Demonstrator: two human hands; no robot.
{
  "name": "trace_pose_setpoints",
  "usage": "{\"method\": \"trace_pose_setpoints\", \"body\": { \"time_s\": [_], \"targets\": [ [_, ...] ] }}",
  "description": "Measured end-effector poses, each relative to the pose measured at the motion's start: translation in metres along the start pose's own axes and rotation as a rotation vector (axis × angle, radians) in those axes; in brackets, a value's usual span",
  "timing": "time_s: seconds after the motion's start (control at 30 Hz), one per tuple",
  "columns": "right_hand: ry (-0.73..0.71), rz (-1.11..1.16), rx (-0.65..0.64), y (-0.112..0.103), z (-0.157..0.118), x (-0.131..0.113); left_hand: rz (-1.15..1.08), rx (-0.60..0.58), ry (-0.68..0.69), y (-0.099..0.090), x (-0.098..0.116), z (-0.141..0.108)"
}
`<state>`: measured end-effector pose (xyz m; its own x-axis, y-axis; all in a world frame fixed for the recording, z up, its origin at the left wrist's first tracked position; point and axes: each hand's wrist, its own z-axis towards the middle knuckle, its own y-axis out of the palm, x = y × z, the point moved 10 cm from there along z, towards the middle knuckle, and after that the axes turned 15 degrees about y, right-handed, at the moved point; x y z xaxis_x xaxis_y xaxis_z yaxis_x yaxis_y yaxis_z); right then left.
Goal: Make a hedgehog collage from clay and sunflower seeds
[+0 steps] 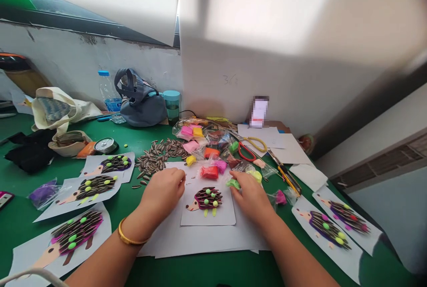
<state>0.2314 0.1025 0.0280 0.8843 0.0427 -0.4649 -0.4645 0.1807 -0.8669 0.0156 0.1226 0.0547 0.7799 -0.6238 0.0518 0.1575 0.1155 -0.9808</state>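
In the head view, one hedgehog picture (190, 216) lies between the two hands, on larger white sheets (173, 241) on the green bench (207, 271). Its seed-covered back carries four green dots, with two yellow-green legs below. Five more hedgehog pictures lie around it: three at left (82, 187), two at right (328, 233).

The left hand (163, 191) has its fingers curled inward beside the picture; I cannot tell whether its grip has hold of anything. The right hand (251, 193) is part open, thumb apart from fingers, next to green clay (233, 183); whether it grips that is unclear.

Beyond are a heap of striped seeds (158, 155), too many to count, and two pairs of scissors (246, 152), one red-handled, one yellow-handled.

One clear bag (43, 194) holds purple clay. One teal-lidded cup (172, 109) contains dark liquid; one blue-capped bottle (107, 91) stands near one blue-grey handbag (143, 107), contents hidden.
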Motion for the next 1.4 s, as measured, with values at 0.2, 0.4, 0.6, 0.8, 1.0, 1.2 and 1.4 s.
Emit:
{"method": "trace_pose_setpoints", "body": {
  "time_s": [0.2, 0.4, 0.6, 0.8, 1.0, 1.2, 1.4],
  "targets": [
    [-0.019, 0.004, 0.007, -0.001, 0.0, -0.001, 0.112, -0.078, -0.126, 0.014, -0.029, -0.004],
    [0.055, -0.237, -0.026, 0.0, 0.0, 0.002, 0.107, -0.045, -0.122, 0.007, -0.021, -0.003],
    [0.041, -0.344, -0.007, -0.005, 0.0, 0.003, 0.069, -0.012, -0.112, 0.008, -0.018, -0.003],
    [0.049, -0.269, 0.025, -0.011, 0.001, 0.005, -0.012, 0.03, -0.1, 0.006, -0.014, -0.001],
    [0.045, -0.186, 0.077, -0.018, 0.009, 0.012, -0.052, 0.082, -0.073, 0.002, -0.006, 0.0],
    [0.056, -0.215, 0.132, -0.024, 0.014, 0.01, -0.014, 0.111, -0.071, 0.001, -0.002, -0.003],
    [0.008, -0.345, 0.049, -0.013, 0.027, -0.021, -0.041, 0.125, -0.067, -0.001, 0.003, -0.003]
  ]
}}
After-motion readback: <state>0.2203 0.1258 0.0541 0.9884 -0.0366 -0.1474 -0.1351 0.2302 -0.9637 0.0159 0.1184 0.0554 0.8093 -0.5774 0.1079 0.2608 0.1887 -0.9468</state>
